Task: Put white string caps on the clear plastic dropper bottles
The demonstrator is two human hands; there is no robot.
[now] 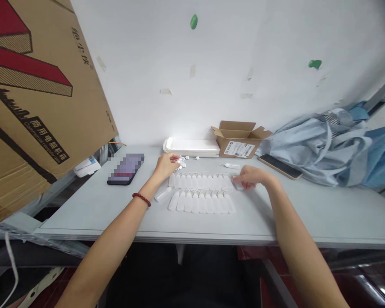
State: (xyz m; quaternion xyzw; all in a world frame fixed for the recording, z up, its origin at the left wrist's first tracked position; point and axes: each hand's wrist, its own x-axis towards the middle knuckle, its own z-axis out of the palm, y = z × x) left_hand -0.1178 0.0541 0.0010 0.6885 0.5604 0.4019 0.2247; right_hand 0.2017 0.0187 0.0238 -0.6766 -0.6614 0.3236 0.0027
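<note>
My left hand (167,165) is pinched closed at a small pile of white cap-like pieces (182,164); what is between the fingertips looks like one of those pieces. On the right, my right hand (252,176) has its fingers closed round a translucent tube (238,185) at the end of the back row. Between the hands lie a back row of translucent white tubes (199,182) and a front row of similar tubes (205,203), with thin white loops at their tops. A single tube (163,194) lies slanted below my left wrist, and another tube (232,166) lies behind the back row.
Against the wall are a stack of white trays (192,147) and an open cardboard box (239,143). A phone (125,170) lies left, another phone (279,166) right, beside crumpled blue fabric (327,145). A large carton (35,98) leans in at the left.
</note>
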